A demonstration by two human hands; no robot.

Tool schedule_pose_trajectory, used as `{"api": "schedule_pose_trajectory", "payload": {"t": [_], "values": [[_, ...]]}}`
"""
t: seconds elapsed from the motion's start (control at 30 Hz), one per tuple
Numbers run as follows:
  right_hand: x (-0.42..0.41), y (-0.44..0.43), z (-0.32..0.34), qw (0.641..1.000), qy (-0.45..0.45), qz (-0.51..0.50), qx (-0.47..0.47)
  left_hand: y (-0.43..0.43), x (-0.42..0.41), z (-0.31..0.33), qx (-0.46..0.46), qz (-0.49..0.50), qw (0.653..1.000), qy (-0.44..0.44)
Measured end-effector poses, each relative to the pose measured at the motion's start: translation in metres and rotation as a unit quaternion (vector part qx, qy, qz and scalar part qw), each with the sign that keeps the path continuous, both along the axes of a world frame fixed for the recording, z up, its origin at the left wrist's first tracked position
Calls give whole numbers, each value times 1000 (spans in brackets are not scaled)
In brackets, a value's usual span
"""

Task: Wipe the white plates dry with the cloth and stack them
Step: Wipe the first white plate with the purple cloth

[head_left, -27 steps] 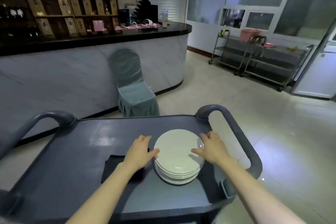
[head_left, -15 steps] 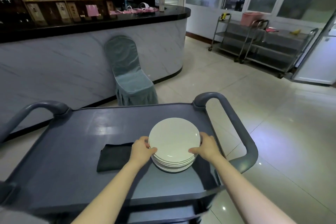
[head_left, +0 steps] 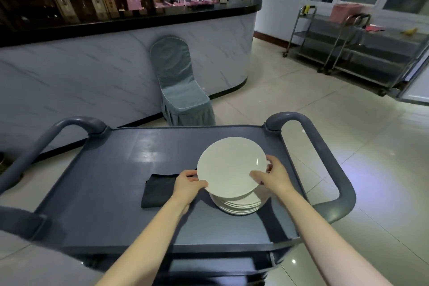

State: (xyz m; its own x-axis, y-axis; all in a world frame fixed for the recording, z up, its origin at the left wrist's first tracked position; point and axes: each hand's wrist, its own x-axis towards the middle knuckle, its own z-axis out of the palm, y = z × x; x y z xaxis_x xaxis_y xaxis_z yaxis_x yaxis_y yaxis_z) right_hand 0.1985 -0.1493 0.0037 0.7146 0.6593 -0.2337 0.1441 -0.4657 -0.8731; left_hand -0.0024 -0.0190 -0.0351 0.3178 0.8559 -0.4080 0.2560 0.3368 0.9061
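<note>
A stack of several white plates (head_left: 241, 204) stands on the right half of a grey cart top (head_left: 120, 169). The top white plate (head_left: 228, 165) is lifted off the stack and tilted toward me. My left hand (head_left: 188, 184) grips its left rim and my right hand (head_left: 272, 175) grips its right rim. A folded dark cloth (head_left: 157, 190) lies flat on the cart just left of the stack, partly hidden under my left hand.
The cart has raised grey handles at left (head_left: 46, 139) and right (head_left: 325, 160). Beyond it stand a covered blue-grey chair (head_left: 180, 86) and a marble-fronted counter (head_left: 92, 69). Steel trolleys (head_left: 362, 53) line the far right wall across tiled floor (head_left: 348, 134).
Both hands went from resting beside the stack to gripping the top plate's rim. That plate has risen off the stack and tilted up.
</note>
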Motion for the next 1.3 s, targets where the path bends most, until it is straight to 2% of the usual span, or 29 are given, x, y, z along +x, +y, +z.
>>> {"api": "schedule_pose_trajectory", "payload": {"t": [0.1, 0.27, 0.37, 0.43, 0.53, 0.63, 0.7, 0.8, 0.87, 0.97, 1.1, 1.3], "values": [[-22, 20, -5, 992, 100, -35, 65, 11, -18, 6, 1, 8, 1000, -29], [-45, 55, -21, 980, 134, -128, 79, 42, -42, 12, 27, -46, 997, -62], [-50, 69, -22, 967, 155, -175, 104, 70, -57, 6, 98, -132, 986, -22], [-51, 76, -23, 965, 144, -191, 107, 90, -64, -4, 161, -179, 970, 39], [-52, 83, -26, 961, 140, -210, 109, 115, -70, -27, 251, -256, 921, 155], [-54, 89, -29, 957, 145, -229, 105, 134, -68, -52, 316, -390, 833, 233], [-56, 93, -31, 955, 141, -241, 103, 143, -64, -66, 348, -443, 780, 272], [-60, 98, -32, 957, 124, -248, 85, 154, -62, -80, 394, -452, 743, 297], [-63, 100, -33, 956, 111, -260, 78, 165, -61, -85, 386, -452, 750, 290], [-66, 105, -34, 953, 101, -274, 77, 179, -60, -88, 340, -458, 789, 230], [-72, 113, -33, 953, 83, -282, 74, 189, -66, -87, 333, -455, 805, 186], [-88, 137, -38, 961, 93, -253, 61, 230, -99, -75, 275, -339, 890, 134]]}}
